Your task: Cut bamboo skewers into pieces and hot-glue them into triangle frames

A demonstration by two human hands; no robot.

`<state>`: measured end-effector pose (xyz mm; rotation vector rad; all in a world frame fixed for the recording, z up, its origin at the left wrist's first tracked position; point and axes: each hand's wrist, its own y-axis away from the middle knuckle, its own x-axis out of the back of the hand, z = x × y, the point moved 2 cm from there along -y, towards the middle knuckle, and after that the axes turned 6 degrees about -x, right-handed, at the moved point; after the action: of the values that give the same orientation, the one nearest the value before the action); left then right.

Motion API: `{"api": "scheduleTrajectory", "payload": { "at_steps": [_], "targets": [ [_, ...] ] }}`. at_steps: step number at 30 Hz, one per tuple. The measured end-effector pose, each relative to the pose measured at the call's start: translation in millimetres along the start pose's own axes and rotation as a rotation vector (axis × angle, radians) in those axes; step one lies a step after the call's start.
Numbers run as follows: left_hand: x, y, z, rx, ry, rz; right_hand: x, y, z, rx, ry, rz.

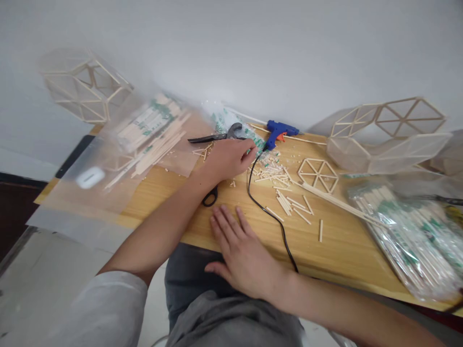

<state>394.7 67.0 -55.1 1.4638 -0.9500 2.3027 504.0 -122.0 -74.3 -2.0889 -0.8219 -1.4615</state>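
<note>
My left hand [231, 158] is above the middle of the wooden table with its fingers curled; whatever is inside them, if anything, is hidden. Just behind it lie dark-handled cutting pliers [233, 130]. A black scissors handle loop [210, 197] shows from under my left wrist. Flat at the table's front edge, my right hand [246, 255] has its fingers stretched out and holds nothing. Several short cut wooden sticks [284, 201] lie to the right of both hands. Beyond them is a flat hexagonal stick frame [318, 175] with spokes.
A blue glue gun [278, 132] lies at the back, its black cord [253, 193] running to the front edge. Panelled stick structures [410, 115] stand at both ends. Bagged sticks [408, 241] lie right; more sticks [162, 149] and translucent sheets [112, 202] lie left.
</note>
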Motion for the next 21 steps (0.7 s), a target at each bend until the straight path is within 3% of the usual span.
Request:
{"api": "scheduleTrajectory", "payload": {
  "at_steps": [4,7,9,12,14,17,19,21],
  "targets": [
    [1.1,0,2,-0.011,0.023,0.001,-23,5,-52,0.132,-0.095,-0.017],
    [1.6,1,1,-0.008,0.03,-0.004,-45,6,-97,0.487,-0.323,-0.111],
    [2.2,0,0,0.0,0.032,-0.007,-49,4,-108,0.595,-0.388,-0.126],
    [2.9,0,-1,0.011,0.036,-0.006,-31,-3,-80,0.395,-0.376,-0.03],
    [2.3,0,-1,0.011,0.034,-0.006,-10,-6,-43,0.129,-0.381,0.125],
    [0.5,0,0,0.003,0.028,0.006,5,-3,2,-0.271,-0.145,0.258],
    [-0.4,0,1,-0.001,0.031,0.011,-1,0,10,-0.364,-0.031,0.271],
    [-0.4,0,1,-0.002,0.04,0.008,-14,3,3,-0.352,-0.008,0.21]
  ]
}}
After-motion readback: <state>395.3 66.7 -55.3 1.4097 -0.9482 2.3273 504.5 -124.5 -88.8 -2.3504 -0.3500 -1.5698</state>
